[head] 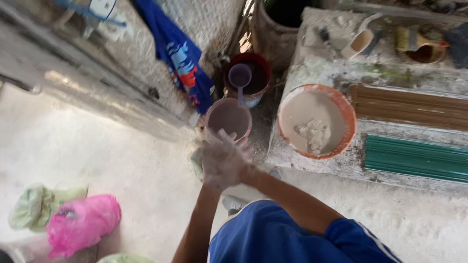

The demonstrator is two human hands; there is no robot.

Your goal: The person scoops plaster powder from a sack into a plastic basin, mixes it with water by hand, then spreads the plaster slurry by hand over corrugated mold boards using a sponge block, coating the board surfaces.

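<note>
Powder-coated fingers [228,139] spread loosely, the right hand [225,163] laid over the left hand [204,158], palms pressed together and gripping nothing — though the left's own fingers are mostly hidden. Just beyond them sits a pink bucket [228,118] of brownish liquid; behind it is a red bucket [251,78] with a purple scoop [240,76]. To the right, an orange basin [317,121] of grey paste rests on a dusty ledge [312,163] beside brown sticks [409,107] and green sticks [417,158]. The pale floor [97,156] lies open leftward, as far as a pink bag [83,224].
</note>
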